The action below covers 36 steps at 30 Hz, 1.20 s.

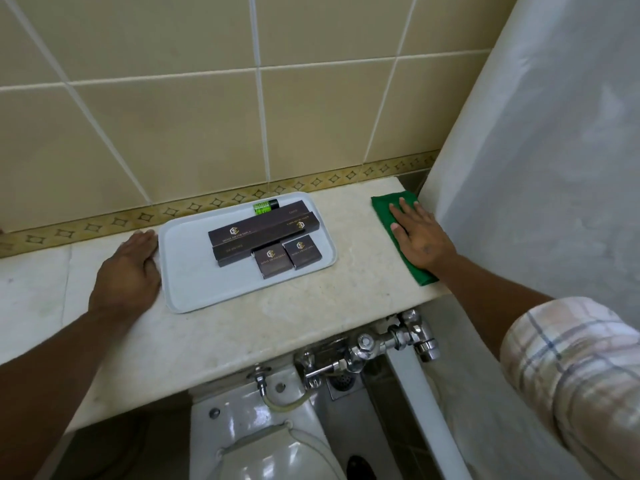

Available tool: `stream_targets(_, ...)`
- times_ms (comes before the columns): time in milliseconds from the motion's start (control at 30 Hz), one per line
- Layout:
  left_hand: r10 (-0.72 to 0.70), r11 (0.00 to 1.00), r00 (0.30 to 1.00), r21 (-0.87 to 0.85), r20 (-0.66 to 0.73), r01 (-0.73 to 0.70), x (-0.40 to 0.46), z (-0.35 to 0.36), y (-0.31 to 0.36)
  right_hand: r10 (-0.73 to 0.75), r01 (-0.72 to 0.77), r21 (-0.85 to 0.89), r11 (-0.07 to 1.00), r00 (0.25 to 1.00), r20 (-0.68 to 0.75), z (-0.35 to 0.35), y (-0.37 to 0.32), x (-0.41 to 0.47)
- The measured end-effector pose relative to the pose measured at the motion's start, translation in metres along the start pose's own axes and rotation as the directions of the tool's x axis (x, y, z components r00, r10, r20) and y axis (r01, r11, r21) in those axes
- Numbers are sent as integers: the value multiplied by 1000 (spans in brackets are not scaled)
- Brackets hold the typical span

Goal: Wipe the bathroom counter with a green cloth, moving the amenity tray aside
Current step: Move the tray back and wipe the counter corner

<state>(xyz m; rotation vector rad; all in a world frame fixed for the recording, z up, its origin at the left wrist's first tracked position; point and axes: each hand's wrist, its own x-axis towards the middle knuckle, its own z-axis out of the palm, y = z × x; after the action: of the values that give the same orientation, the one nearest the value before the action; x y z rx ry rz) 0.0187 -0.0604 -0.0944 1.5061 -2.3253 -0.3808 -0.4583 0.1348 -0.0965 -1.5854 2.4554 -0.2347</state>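
A pale grey amenity tray lies on the cream marble counter, near the tiled wall. It carries several dark brown boxes and a small green tube. My left hand rests flat on the counter, fingers against the tray's left edge. The green cloth lies at the counter's right end. My right hand presses flat on top of it, fingers spread, covering its middle.
A white shower curtain hangs right beside the cloth. Below the counter's front edge are chrome flush pipes, a toilet and a bathtub rim. A beige tiled wall backs the counter.
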Motion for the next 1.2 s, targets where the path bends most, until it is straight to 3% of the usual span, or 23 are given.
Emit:
stream_targets(167, -35, 999, 999, -8, 21, 35, -7, -1, 4, 84, -84, -9, 996, 996, -4, 9, -20, -50)
stream_targets(300, -33, 999, 998, -12, 47, 34, -8, -3, 5, 55, -54, -47, 997, 998, 23, 21, -66, -61)
stream_targets(633, -2, 999, 999, -38, 35, 4, -6, -7, 5, 81, -78, -96, 992, 996, 27, 25, -87, -29)
stream_targets(800, -179, 980, 981, -71, 77, 184, 2, -36, 35, 49, -48, -37, 998, 998, 27, 27, -85, -62)
stream_targets(900, -70, 997, 990, -49, -125, 65, 7, -38, 92, 40, -40, 6, 999, 998, 40, 19, -82, -87)
stream_targets(967, 115, 988, 983, -85, -146, -128, 12, -25, 152, 187, -175, 152, 973, 980, -71, 11, -78, -107)
stream_targets(1033, 309, 933, 950, -178, -47, -313, 22, -5, 218, 508, -395, 421, 817, 837, -201, 10, -79, -130)
stream_targets(1067, 381, 908, 922, -217, 69, -359, 26, 8, 252, 664, -462, 598, 656, 729, -166, 12, -81, -141)
stream_targets(1133, 442, 897, 813, -208, 380, -391, 32, 38, 312, 819, -433, 880, 198, 566, 95, 16, -89, -156)
stream_targets(1200, 359, 922, 744, -89, 563, -377, 37, 64, 353, 762, -356, 909, -215, 521, 384, 20, -97, -160)
